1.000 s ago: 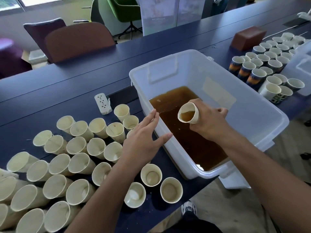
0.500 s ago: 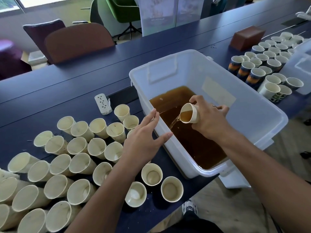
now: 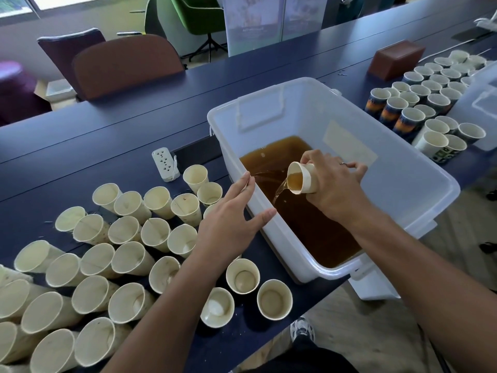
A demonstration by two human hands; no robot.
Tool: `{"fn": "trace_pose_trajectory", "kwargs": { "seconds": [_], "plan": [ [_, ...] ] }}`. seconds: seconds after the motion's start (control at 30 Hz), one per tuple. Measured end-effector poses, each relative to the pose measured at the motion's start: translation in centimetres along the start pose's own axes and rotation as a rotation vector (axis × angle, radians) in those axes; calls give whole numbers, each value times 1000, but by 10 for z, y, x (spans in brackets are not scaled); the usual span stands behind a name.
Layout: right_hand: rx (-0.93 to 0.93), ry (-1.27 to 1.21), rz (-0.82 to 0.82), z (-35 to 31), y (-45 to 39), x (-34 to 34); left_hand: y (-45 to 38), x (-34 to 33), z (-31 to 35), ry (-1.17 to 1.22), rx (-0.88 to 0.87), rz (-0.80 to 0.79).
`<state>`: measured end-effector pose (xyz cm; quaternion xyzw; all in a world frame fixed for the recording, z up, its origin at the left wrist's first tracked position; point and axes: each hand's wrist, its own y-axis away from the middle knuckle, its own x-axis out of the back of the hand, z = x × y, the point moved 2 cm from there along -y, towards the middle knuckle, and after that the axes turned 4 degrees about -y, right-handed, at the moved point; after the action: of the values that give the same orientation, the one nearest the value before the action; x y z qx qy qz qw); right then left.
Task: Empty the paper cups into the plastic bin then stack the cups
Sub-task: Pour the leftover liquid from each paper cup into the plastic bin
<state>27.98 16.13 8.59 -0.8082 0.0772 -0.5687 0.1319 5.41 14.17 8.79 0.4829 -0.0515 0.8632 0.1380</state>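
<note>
My right hand [image 3: 332, 188] grips a cream paper cup [image 3: 302, 177] tipped on its side over the clear plastic bin [image 3: 419, 189]. A thin stream of brown liquid runs from the cup into the brown pool [image 3: 301, 211] in the bin. My left hand [image 3: 232, 219] hovers with fingers straight beside the bin's near-left wall, holding nothing. Several empty cream cups [image 3: 129, 254] stand on the dark blue table [image 3: 107, 146] to the left, some under my left forearm.
Several printed paper cups [image 3: 427, 103] stand to the right of the bin, next to another clear container [image 3: 481, 103]. A white power strip [image 3: 165, 168] lies left of the bin. A brown box [image 3: 395, 59] sits far right. Chairs stand beyond the table.
My right hand has tilted the cup further, and liquid now pours from it into the bin. My left hand has stayed near the bin's wall.
</note>
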Motion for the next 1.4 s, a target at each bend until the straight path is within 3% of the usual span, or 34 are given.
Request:
{"fn": "trace_pose_trajectory", "kwargs": {
  "seconds": [0.63,0.83,1.0,1.4],
  "plan": [
    [107,113,60,-6,4,-1,0,-1,0,9,-4,-1],
    [108,152,-16,-7,7,-6,0,-3,-3,8,-9,10],
    [87,147,70,-6,5,-1,-1,-4,-3,10,-8,11],
    [66,164,49,-6,8,0,0,-5,-3,4,-5,13]
  ]
}}
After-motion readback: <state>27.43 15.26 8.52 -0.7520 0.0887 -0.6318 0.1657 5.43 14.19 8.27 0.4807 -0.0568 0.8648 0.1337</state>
